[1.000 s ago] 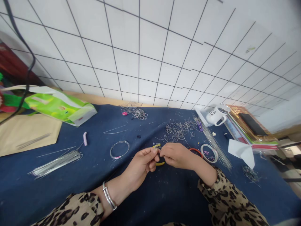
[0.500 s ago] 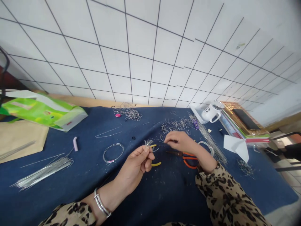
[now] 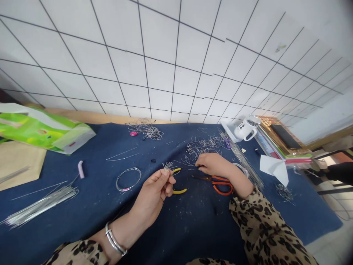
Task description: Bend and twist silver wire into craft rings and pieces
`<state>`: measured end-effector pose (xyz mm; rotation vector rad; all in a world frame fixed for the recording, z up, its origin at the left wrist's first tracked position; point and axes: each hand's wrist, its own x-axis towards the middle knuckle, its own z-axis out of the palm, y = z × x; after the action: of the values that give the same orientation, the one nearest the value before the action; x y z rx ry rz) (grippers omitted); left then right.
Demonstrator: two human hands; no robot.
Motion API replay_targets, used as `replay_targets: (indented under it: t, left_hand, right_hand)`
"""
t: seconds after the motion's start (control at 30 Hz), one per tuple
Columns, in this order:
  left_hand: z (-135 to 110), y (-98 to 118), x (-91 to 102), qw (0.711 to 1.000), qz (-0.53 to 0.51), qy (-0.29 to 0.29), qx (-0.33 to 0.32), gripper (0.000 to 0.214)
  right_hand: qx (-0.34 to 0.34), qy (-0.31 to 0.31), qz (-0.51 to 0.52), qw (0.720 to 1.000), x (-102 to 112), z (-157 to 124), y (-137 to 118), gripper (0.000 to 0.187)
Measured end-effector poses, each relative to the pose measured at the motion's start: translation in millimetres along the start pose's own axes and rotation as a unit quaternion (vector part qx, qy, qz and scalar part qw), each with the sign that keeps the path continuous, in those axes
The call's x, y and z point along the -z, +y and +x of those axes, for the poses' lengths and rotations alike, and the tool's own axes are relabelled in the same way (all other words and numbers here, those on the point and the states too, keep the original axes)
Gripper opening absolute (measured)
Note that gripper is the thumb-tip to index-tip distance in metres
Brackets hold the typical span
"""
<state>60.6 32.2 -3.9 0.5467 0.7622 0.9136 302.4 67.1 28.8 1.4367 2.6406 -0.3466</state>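
My left hand (image 3: 154,191) is closed, thumb against the fingers, pinching a small bunch of short wires (image 3: 167,165) whose loose ends fan out above the fingertips. Just beyond it, pliers show only their yellow handles (image 3: 179,191), the rest being behind the hand. My right hand (image 3: 212,164) is low over the cloth at the near edge of a tangle of wire pieces (image 3: 204,145). Its fingers are curled together, and whether a wire is between them is too small to see. Orange-handled scissors (image 3: 222,186) lie right below that hand, partly under the wrist.
On the blue cloth (image 3: 171,235) are a wire coil (image 3: 128,179), a bundle of straight wires (image 3: 41,206) and another wire tangle (image 3: 146,131). A green bag (image 3: 41,129) stands at left. A white mug (image 3: 246,129) and stacked books (image 3: 281,141) stand at back right.
The view has shifted slightly, so the table things appear farther left. My right hand has moved a little to the right along the wire tangle. My left hand keeps its pinch on the wires.
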Motion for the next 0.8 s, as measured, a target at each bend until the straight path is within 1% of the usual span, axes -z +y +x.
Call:
replay_targets:
  t: [0.13,0.23,0.27,0.33,0.4,0.47,0.53,0.63,0.73,0.8]
  left_hand:
    - [0,0,-0.2,1.000,0.003,-0.002,0.003,0.020]
    - [-1,0,-1.2,1.000,0.002,0.004,-0.002,0.021]
    - [-1,0,-1.5,1.000,0.003,0.005,-0.004,0.021]
    - [-2,0,-2.2,1.000,0.007,0.007,-0.005,0.020]
    - [-2,1,-2.5,1.000,0.012,0.007,-0.006,0.020]
    - [-1,1,-2.2,1.000,0.015,0.008,-0.008,0.020]
    - [0,1,-1.3,1.000,0.017,0.009,-0.009,0.020]
    - [0,0,0.4,1.000,0.020,0.010,-0.008,0.020]
    - [0,0,1.1,1.000,0.024,0.008,-0.005,0.019]
    - [0,-1,1.0,1.000,0.025,0.007,-0.005,0.020]
  right_hand:
    - [-0.016,-0.001,-0.077,0.997,-5,3,-12,0.014]
    - [-0.024,0.004,-0.085,0.996,-8,4,-16,0.015]
    - [-0.028,0.005,-0.065,0.997,-8,4,-16,0.014]
    - [-0.048,0.021,0.050,0.997,-9,5,-10,0.010]
    - [-0.075,0.054,0.195,0.976,-11,6,0,0.006]
    - [-0.100,0.089,0.291,0.947,-12,7,10,0.006]
    - [-0.120,0.110,0.330,0.930,-14,8,19,0.012]
    - [-0.140,0.117,0.394,0.901,-18,10,26,0.017]
    - [-0.147,0.110,0.443,0.877,-21,11,26,0.017]
    - [-0.147,0.108,0.463,0.867,-21,12,23,0.017]
